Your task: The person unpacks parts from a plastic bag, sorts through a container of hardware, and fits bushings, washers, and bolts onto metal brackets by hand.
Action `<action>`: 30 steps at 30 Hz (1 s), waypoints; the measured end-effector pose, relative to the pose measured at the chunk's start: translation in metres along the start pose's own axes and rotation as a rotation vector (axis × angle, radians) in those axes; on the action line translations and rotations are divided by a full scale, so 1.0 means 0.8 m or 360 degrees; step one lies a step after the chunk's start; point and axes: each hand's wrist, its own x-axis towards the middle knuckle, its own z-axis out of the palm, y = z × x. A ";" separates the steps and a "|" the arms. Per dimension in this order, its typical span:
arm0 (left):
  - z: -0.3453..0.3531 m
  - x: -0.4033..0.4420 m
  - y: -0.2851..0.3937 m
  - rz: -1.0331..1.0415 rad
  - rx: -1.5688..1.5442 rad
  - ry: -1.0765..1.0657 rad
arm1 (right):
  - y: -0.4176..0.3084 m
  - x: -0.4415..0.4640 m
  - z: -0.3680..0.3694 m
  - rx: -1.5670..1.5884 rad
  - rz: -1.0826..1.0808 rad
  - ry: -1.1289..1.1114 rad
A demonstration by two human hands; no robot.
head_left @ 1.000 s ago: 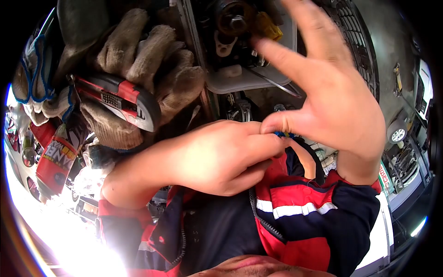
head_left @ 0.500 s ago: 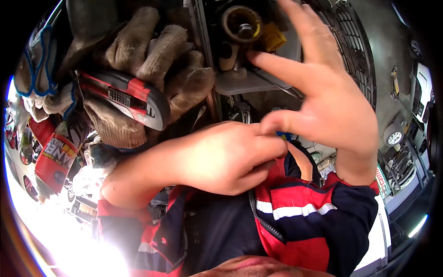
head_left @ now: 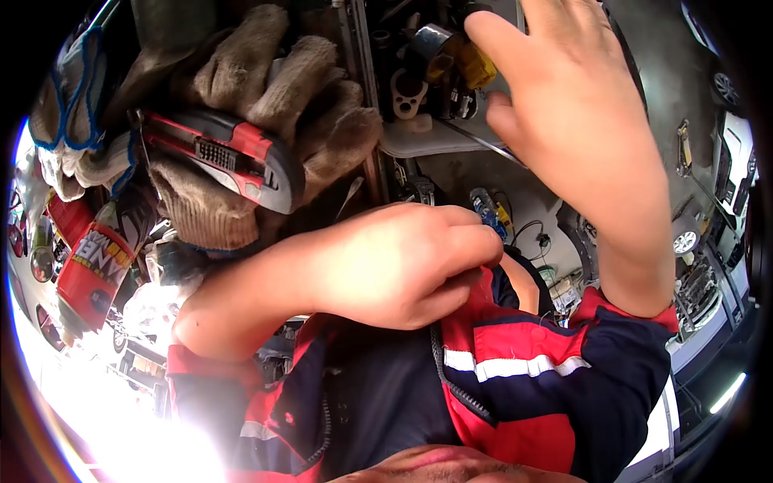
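My left hand (head_left: pixel 411 266) is closed in front of my chest, fingers curled under. Whatever they hold, if anything, is hidden. My right hand (head_left: pixel 572 97) reaches over a grey tray (head_left: pixel 451 143), thumb and fingers apart, with the far fingertips cut off by the top edge. Close to its fingers lie a blue-sided roll (head_left: pixel 432 42) and a yellow piece (head_left: pixel 477 66). A ratchet head (head_left: pixel 408 95) and a thin metal rod (head_left: pixel 483 142) also rest in the tray.
Left of the tray are soiled work gloves (head_left: pixel 278 97) with a red and black utility knife (head_left: pixel 221 157) on top. A red can (head_left: pixel 97 270) stands farther left. Blue-edged gloves (head_left: pixel 76 105) hang at the far left. Car parts and a wheel (head_left: pixel 684 241) are at right.
My right hand has moved up and away from my left hand. The roll, earlier showing its round opening, now lies tipped on its side. My left hand stays almost still.
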 end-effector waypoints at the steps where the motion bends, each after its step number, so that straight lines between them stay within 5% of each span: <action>1: 0.001 0.000 -0.001 0.0020 -0.0003 0.0012 | -0.003 0.002 0.007 -0.0039 0.0009 0.0078; 9: 0.002 -0.001 -0.003 0.0073 0.0028 0.0020 | 0.011 0.023 0.026 0.0440 -0.0003 0.0632; 13: 0.002 0.004 -0.001 0.0077 -0.0014 0.0033 | 0.019 0.024 -0.010 0.0799 0.0180 0.0223; 18: 0.002 0.000 -0.003 0.0080 -0.0009 0.0042 | -0.006 -0.020 0.001 -0.0298 -0.0062 0.0046; 21: 0.000 0.001 0.000 0.0048 -0.0035 0.0024 | 0.022 -0.021 0.038 -0.0152 -0.0207 0.0346; 22: 0.000 0.002 -0.001 0.0049 -0.0021 0.0023 | 0.034 -0.007 0.036 0.0245 -0.0182 0.0525; 30: 0.002 0.001 0.000 0.0075 -0.0045 0.0083 | 0.026 0.013 0.000 0.0862 -0.0486 0.0219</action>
